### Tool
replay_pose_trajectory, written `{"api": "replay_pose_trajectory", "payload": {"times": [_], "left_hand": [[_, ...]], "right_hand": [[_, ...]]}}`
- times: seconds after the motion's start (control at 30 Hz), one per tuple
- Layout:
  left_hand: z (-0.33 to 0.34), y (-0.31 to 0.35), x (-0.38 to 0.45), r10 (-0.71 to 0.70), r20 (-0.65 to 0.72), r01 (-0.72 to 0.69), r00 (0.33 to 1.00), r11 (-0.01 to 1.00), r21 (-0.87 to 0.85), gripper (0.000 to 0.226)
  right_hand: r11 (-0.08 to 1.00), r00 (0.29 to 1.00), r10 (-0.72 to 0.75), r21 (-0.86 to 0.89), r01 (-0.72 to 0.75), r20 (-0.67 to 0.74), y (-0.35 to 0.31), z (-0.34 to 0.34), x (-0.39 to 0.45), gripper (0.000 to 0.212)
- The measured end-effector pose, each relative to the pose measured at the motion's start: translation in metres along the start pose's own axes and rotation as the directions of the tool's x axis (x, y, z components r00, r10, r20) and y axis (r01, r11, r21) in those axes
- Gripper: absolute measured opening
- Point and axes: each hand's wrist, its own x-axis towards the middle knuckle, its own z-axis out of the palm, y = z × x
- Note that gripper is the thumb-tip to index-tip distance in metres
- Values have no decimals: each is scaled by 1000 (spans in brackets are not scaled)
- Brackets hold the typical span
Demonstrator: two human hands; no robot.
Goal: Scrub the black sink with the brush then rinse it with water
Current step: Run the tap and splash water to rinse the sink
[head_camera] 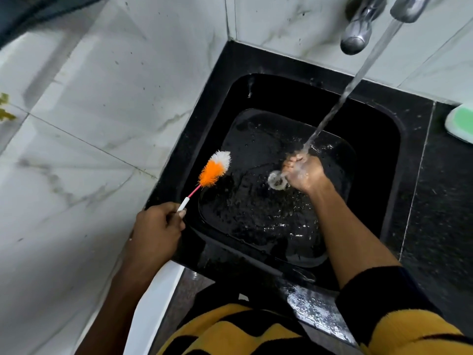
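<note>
Single head-worn view, looking steeply down, close over the sink (378, 139)

Person is wearing a yellow-and-black striped knit top (256, 331), lower frame; right sleeve (384, 303) is showing a black cuff, left forearm (122, 290) bare.

tap (409, 6): cut by top edge | green item (460, 121): cut right
</note>
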Motion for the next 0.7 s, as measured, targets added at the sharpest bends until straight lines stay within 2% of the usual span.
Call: {"api": "replay_pose_trajectory", "payload": {"times": [0.07,0.1,0.13,0.2,0.23,0.27,0.3,0.33,0.37,0.4,0.47,0.5,0.53,0.6,0.67,0.7], "left_hand": [[-1,0,0,5,-5,-5,1000,1000,4,25],[-2,1,-1,8,-11,-8,1000,1000,4,25],[-3,1,-1,11,-16,-11,1000,1000,0,24],[-4,-1,-3,1,-23,-1,1000,1000,-25,23],[-4,-2,-3,-11,-23,10,1000,999,-39,22],[-4,-4,-3,-20,-20,19,1000,999,-46,22],[-4,-5,-3,-21,-17,20,1000,999,-44,23],[-4,-6,-3,-20,-15,20,1000,999,-42,23],[-4,-6,-3,-20,-16,20,1000,999,-43,23],[-3,-6,-3,-21,-17,21,1000,999,-45,22],[-3,-5,-4,-21,-18,20,1000,999,-39,22],[-3,-4,-4,-18,-16,17,1000,999,-35,23],[-3,-3,-4,-14,-13,13,1000,999,-30,24],[-3,0,-5,-13,-11,12,1000,1000,-21,24],[-3,2,-5,-12,-20,12,1000,1000,-16,22],[-4,4,-6,-14,-26,13,1000,1000,-17,22]], "right_hand": [[971,993,50,-238,-23,105,-1,-16,-15,31],[909,984,113,-415,-45,141,0,-30,-20,31],[799,964,220,-595,-89,152,3,-47,-26,28],[451,857,510,-872,-190,77,17,-85,-36,18],[235,795,606,-948,-217,-32,26,-103,-38,16],[37,764,627,-974,-224,-152,34,-117,-41,20],[-105,781,570,-966,-238,-255,38,-128,-38,29],[-157,829,471,-954,-257,-301,38,-130,-38,36],[-124,888,361,-959,-257,-284,34,-127,-36,37],[25,945,242,-972,-234,-222,27,-121,-30,33],[460,988,50,-875,-152,-145,11,-100,-15,28],[635,992,6,-765,-104,-130,3,-87,-8,27],[763,995,-9,-644,-58,-101,-4,-74,-1,27],[910,1000,-6,-416,-4,-22,-13,-42,6,32],[960,1000,-5,-280,8,10,-15,-14,11,38],[959,999,29,-284,-16,43,-16,-3,13,43]]}}
